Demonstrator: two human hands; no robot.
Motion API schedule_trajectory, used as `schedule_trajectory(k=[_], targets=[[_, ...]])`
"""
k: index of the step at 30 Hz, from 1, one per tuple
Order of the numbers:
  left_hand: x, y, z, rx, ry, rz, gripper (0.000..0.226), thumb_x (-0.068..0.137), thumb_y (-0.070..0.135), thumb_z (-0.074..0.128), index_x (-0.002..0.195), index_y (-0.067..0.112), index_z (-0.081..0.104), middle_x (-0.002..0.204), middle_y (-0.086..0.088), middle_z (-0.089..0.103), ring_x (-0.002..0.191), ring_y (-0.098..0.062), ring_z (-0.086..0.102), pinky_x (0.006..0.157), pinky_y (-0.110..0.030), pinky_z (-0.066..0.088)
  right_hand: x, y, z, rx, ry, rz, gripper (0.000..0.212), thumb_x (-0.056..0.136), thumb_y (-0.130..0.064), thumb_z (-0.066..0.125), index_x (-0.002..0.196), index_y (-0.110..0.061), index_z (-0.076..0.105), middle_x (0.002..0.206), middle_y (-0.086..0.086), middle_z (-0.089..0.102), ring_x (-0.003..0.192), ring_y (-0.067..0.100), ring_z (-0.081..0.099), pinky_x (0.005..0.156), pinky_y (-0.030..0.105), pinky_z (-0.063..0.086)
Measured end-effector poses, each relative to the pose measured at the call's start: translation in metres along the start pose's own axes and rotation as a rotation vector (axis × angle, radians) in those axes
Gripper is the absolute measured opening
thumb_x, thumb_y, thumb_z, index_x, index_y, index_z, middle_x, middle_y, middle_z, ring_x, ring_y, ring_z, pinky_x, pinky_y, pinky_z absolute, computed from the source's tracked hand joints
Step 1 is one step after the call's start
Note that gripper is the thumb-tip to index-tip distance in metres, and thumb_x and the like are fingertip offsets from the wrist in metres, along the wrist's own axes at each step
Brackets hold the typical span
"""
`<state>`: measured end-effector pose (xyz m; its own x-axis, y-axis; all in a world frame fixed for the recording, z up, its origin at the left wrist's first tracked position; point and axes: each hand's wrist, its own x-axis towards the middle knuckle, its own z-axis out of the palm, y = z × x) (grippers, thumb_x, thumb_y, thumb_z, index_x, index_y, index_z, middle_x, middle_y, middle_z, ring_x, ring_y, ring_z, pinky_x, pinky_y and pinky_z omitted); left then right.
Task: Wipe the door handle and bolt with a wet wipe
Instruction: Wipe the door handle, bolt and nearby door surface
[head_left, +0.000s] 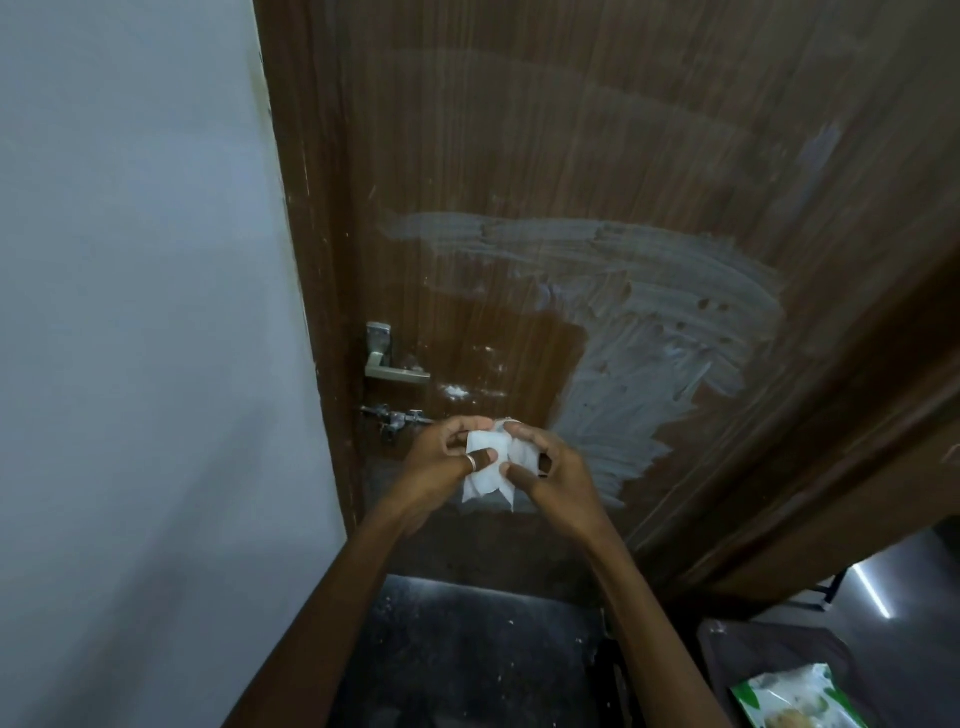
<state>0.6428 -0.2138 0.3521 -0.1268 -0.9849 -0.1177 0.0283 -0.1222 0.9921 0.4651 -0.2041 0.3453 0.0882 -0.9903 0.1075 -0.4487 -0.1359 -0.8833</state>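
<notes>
Hands: left hand (441, 457) and right hand (550, 470) both pinch the wet wipe (491, 467), held before the door (571, 156).
Targets: bolt (397, 417) just beside the left hand; door handle (387, 361) above it, near the door's left edge.
Risk: a bunched wipe may skip the bolt's crevices.

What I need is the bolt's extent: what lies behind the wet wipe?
Brown door surrounds the wet wipe, held by left hand and right hand. The bolt shows beside the left hand; whether it continues behind is hidden.

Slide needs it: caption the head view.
Left hand and right hand hold a white wet wipe near the silver lever handle and metal bolt.
</notes>
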Motion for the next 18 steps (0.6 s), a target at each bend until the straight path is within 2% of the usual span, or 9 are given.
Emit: schedule_trajectory(k=[2, 5, 6, 8, 10, 13, 18], targets=[[0.001, -0.001, -0.001, -0.06, -0.015, -0.019, 0.034, 0.089, 0.004, 0.069, 0.118, 0.021, 0.065, 0.114, -0.003, 0.071, 0.1, -0.017, 0.071, 0.073, -0.03, 0.06, 0.0, 0.003, 0.001, 0.012, 0.022, 0.02, 0.042, 0.091, -0.016, 0.073, 0.129, -0.028, 0.063, 0.133, -0.007, 0.059, 0.118, 0.005, 0.058, 0.096, 0.023, 0.053], [0.002, -0.003, -0.005, -0.111, -0.036, -0.033, 0.033, 0.091, 0.002, 0.065, 0.118, 0.022, 0.064, 0.116, -0.003, 0.071, 0.103, -0.021, 0.071, 0.077, -0.037, 0.061, -0.002, 0.003, 0.001, -0.025, 0.101, 0.082, 0.04, 0.091, -0.028, 0.073, 0.13, -0.031, 0.061, 0.133, -0.01, 0.053, 0.117, 0.002, 0.052, 0.088, 0.01, 0.045], [0.002, -0.004, -0.007, -0.124, -0.043, -0.034, 0.033, 0.092, 0.002, 0.064, 0.118, 0.021, 0.064, 0.116, -0.003, 0.071, 0.103, -0.022, 0.07, 0.079, -0.039, 0.061, -0.002, 0.004, 0.001, -0.07, 0.148, 0.092, 0.039, 0.091, -0.031, 0.073, 0.129, -0.032, 0.061, 0.132, -0.01, 0.052, 0.117, 0.003, 0.051, 0.089, 0.011, 0.043], [0.003, -0.005, -0.01, -0.146, -0.055, -0.041, 0.031, 0.093, 0.001, 0.061, 0.118, 0.019, 0.064, 0.116, -0.003, 0.071, 0.105, -0.022, 0.07, 0.081, -0.04, 0.061, -0.004, 0.003, 0.001, -0.141, 0.244, 0.092, 0.037, 0.09, -0.036, 0.073, 0.125, -0.032, 0.063, 0.13, -0.009, 0.052, 0.12, 0.007, 0.05, 0.097, 0.026, 0.044], [0.003, -0.004, -0.011, -0.174, -0.075, -0.053, 0.03, 0.095, 0.0, 0.058, 0.118, 0.017, 0.065, 0.117, -0.003, 0.07, 0.107, -0.023, 0.068, 0.083, -0.041, 0.061, -0.006, -0.001, 0.003, -0.164, 0.306, 0.087, 0.029, 0.09, -0.037, 0.073, 0.118, -0.034, 0.066, 0.124, -0.012, 0.055, 0.115, 0.005, 0.053, 0.096, 0.032, 0.049], [0.002, -0.001, -0.009, -0.253, -0.111, -0.08, 0.029, 0.097, -0.002, 0.052, 0.117, 0.013, 0.067, 0.118, -0.008, 0.069, 0.107, -0.026, 0.069, 0.085, -0.042, 0.06, -0.007, -0.009, 0.008, -0.111, 0.234, 0.095, 0.019, 0.092, -0.036, 0.07, 0.11, -0.033, 0.069, 0.111, -0.014, 0.066, 0.098, -0.002, 0.062, 0.086, 0.025, 0.056], [0.003, -0.004, -0.007, -0.372, -0.18, -0.124, 0.031, 0.099, -0.004, 0.044, 0.115, 0.008, 0.068, 0.12, -0.016, 0.068, 0.109, -0.029, 0.069, 0.087, -0.04, 0.059, -0.01, -0.017, 0.02, 0.134, 0.065, 0.201, 0.032, 0.092, -0.03, 0.072, 0.122, -0.02, 0.067, 0.106, -0.008, 0.074, 0.091, 0.001, 0.071, 0.074, 0.02, 0.059]])
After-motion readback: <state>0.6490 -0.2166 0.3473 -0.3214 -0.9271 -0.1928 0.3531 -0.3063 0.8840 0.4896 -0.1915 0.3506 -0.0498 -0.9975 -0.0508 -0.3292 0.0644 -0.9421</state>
